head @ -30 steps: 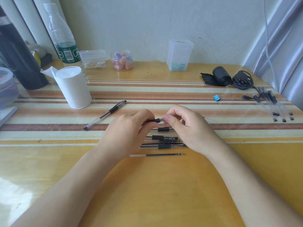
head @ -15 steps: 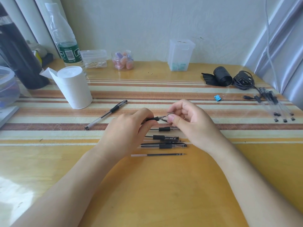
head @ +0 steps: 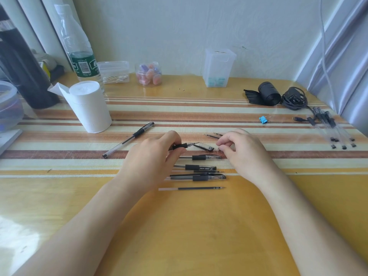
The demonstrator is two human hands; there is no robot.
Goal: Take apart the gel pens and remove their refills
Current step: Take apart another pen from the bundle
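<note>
My left hand grips a gel pen by its black grip, bare tip pointing right. A pen cap lies on the table just past that tip. My right hand hovers to the right of the cap, fingers loosely curled, with nothing visible between them. Below the hands lie three black-grip pens and a loose refill. Two thin refills lie above the right hand. A whole capped pen lies slanted at the left.
A tissue roll, a plastic bottle, clear boxes and a jar stand along the back. At the right are a black roll, a coiled cable, a blue binder clip and several more pens.
The hands were joined on one pen; my right hand pulled away to the right. The cap now lies on the table and the pen's tip is bare.
</note>
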